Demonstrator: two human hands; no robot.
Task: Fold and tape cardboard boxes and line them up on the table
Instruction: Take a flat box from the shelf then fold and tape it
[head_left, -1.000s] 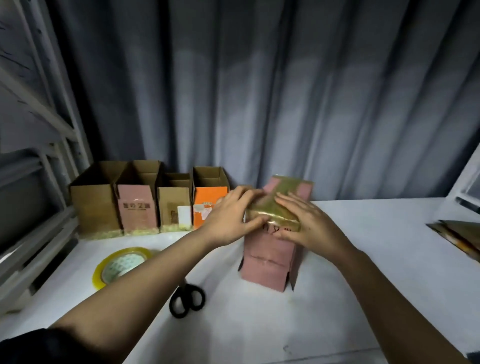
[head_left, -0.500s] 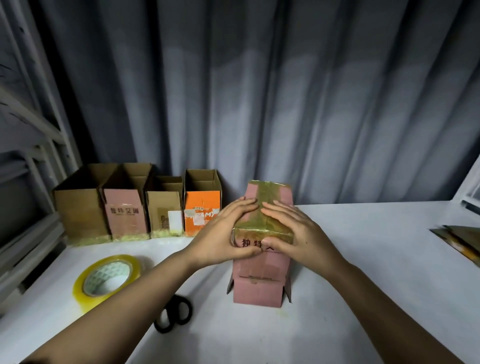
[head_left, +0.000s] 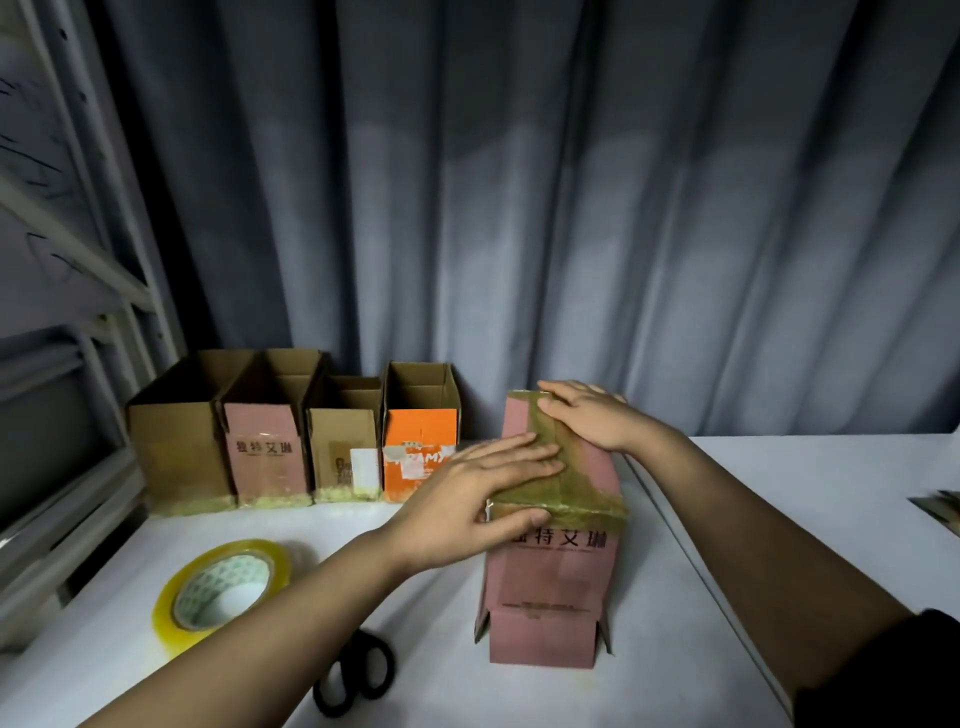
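We press both flat hands on the taped top of the pink box (head_left: 555, 566), left hand (head_left: 478, 493) near the front edge, right hand (head_left: 587, 415) farther back, probably to bed the tape. The box stands on the table (head_left: 753, 519) right of four open boxes (head_left: 291, 441) lined along the curtain, likely its destination.

Right hand (head_left: 587, 415) slid back along pink box (head_left: 558, 582); left hand (head_left: 478, 493) flattened.

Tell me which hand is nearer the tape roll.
Left. The left hand lies flat on the pink box, up and to the right of the tape roll. The right hand rests on the box's far top, farther away.
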